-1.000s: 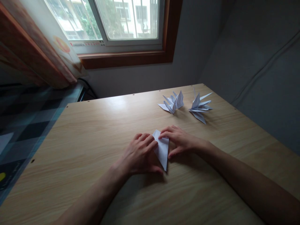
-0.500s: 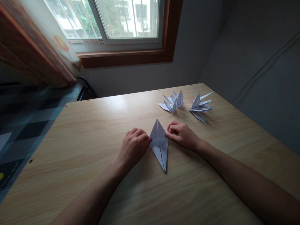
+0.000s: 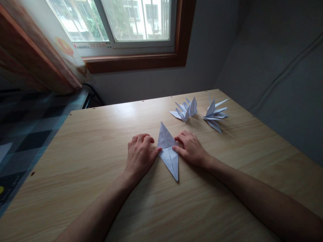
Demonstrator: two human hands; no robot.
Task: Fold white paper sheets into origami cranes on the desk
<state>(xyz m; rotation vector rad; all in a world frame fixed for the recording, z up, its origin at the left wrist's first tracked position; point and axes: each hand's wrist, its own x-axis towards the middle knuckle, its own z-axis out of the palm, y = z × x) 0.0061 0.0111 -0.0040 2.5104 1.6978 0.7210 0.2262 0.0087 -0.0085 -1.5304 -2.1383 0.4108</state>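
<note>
A white folded paper [image 3: 168, 159] in a long diamond shape lies on the wooden table, with creases down its middle and across its widest part. At its left corner, my left hand [image 3: 140, 151] presses with the thumb, while the other fingers are bent a little away from the paper. My right hand [image 3: 190, 146] grips the right corner, thumb on top and fingers at the edge; its fingertips are partly hidden. Beyond my right hand stand several folded paper pieces with pointed tips: one group [image 3: 186, 110] near the middle and another group [image 3: 215, 114] farther right.
The wooden table [image 3: 88, 151] has small dark holes along its edges. To the left is a surface with a checkered cloth [image 3: 32, 134], beneath an orange and white curtain [image 3: 50, 50]. A window [image 3: 141, 20] and grey walls stand behind.
The paper's upper tip has swung left and a crosswise crease now shows at its middle. My left hand's fingers have loosened, and my right thumb has moved left onto the paper.
</note>
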